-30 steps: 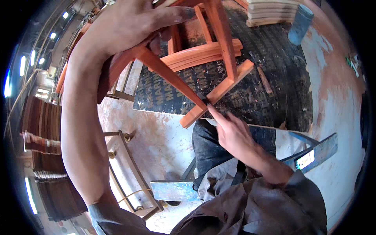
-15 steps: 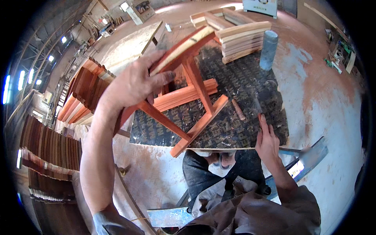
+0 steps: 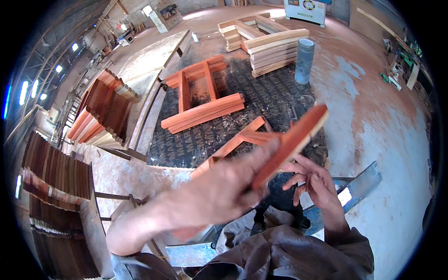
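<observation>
Left hand (image 3: 231, 186) gripping reddish wooden frame (image 3: 291, 145), right hand (image 3: 321, 185) near it, blue cylinder (image 3: 304, 61) on black board (image 3: 163, 148)

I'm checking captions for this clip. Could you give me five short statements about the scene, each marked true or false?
1. The left hand holds a frame. True.
2. The cylinder stands left of the pale stack. False: it stands right of it.
3. The red stack lies on the black board. True.
4. The right hand grips the cylinder. False: it is near the frame, well apart from the cylinder.
5. The cylinder is upright. True.
</observation>
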